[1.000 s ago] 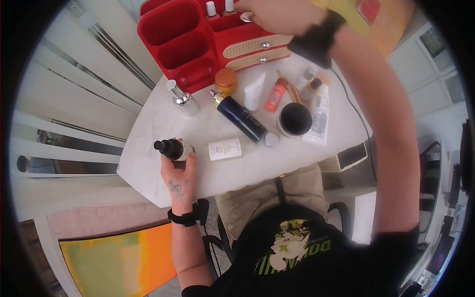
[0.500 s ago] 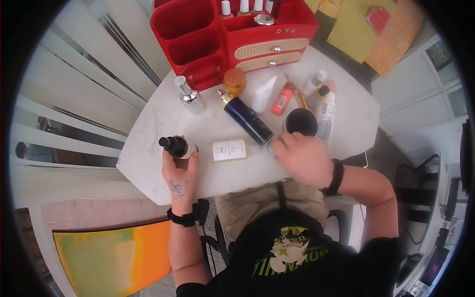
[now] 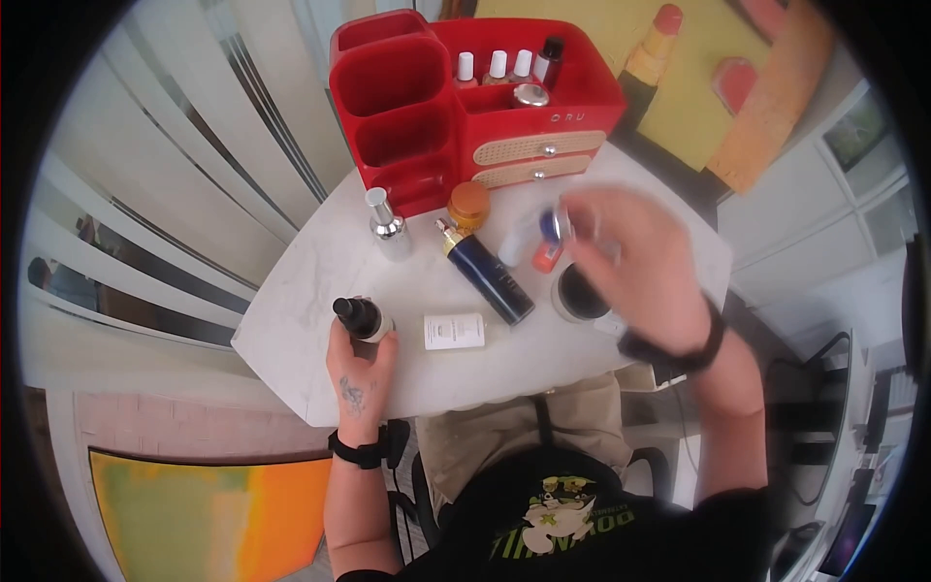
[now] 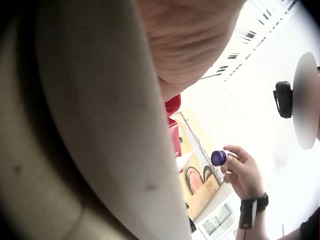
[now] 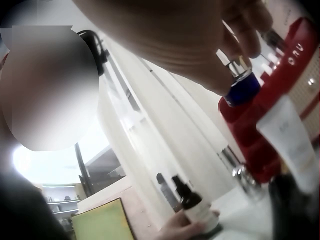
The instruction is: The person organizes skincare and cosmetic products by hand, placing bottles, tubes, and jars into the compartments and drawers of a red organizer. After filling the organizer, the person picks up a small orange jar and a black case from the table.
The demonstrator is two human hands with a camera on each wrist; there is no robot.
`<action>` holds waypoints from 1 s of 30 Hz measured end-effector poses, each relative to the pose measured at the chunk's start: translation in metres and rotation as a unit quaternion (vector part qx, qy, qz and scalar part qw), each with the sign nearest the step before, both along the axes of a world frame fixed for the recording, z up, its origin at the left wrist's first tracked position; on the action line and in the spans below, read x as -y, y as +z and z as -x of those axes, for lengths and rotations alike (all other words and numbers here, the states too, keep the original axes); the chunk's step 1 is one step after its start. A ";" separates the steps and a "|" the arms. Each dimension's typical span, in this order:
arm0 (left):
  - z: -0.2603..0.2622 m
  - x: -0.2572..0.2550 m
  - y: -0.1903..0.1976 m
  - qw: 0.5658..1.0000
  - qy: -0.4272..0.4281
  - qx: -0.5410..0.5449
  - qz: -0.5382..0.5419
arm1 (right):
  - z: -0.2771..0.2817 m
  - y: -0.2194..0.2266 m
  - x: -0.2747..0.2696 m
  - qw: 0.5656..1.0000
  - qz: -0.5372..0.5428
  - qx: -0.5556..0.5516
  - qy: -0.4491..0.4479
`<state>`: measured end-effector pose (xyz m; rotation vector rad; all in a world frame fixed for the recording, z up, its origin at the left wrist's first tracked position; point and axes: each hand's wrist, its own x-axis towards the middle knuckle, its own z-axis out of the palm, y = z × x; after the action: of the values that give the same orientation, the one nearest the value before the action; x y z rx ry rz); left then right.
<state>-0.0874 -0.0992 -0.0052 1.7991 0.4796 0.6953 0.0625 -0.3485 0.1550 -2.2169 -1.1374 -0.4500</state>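
Observation:
My left hand [image 3: 361,383] grips a bottle [image 3: 359,315] with a black pump top and a pale body, upright near the table's left edge. Above the table, my right hand [image 3: 645,267] pinches a small blue jar [image 5: 242,89] with a silvery part against the fingers; the hand is blurred in the head view. Below that hand lie a black-lidded jar [image 3: 582,293] and a red-orange tube [image 3: 546,257], both partly hidden. A navy bottle [image 3: 490,281] with a gold neck lies between the hands, near a flat white-labelled bottle [image 3: 454,332].
A red organizer [image 3: 495,126] stands at the back, holding several small bottles [image 3: 497,66] and a silver round item [image 3: 530,95]. Before it are a silver pump bottle [image 3: 390,238] and an amber jar [image 3: 469,204]. A white tube [image 5: 287,140] appears in the right wrist view.
My right hand has come from the organizer down to the table's near side, then risen with the small jar that lay by the navy bottle. My left hand keeps its grip; the head view has shifted.

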 end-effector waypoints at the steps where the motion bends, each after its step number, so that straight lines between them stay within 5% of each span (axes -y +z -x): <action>1: 0.000 0.000 0.001 1.000 -0.002 0.004 -0.002 | -0.020 0.006 -0.011 0.999 -0.026 0.047 0.004; 7: 0.003 -0.005 -0.007 1.000 -0.017 -0.004 0.005 | -0.124 0.022 -0.085 0.994 -0.024 0.108 0.010; 12: 0.002 -0.006 -0.010 1.000 -0.015 -0.013 -0.007 | -0.157 0.005 -0.111 0.982 0.125 0.142 0.018; 19: 0.000 -0.004 -0.009 0.998 -0.044 -0.042 0.009 | -0.148 -0.001 -0.109 0.978 0.166 0.123 0.012; 21: -0.003 -0.002 -0.013 1.000 0.004 0.010 0.016 | -0.140 0.001 -0.104 0.979 0.165 0.122 0.001; 25: -0.003 -0.011 -0.027 0.998 0.010 0.024 -0.065 | -0.114 -0.010 -0.067 0.986 0.018 0.164 0.025; 30: -0.001 -0.003 -0.010 0.997 0.023 -0.035 -0.060 | -0.027 -0.036 0.015 0.991 0.066 0.117 -0.030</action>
<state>-0.0865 -0.0960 -0.0152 1.9347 0.5367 0.7071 0.0899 -0.3632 0.1194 -2.3642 -1.2546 -0.6933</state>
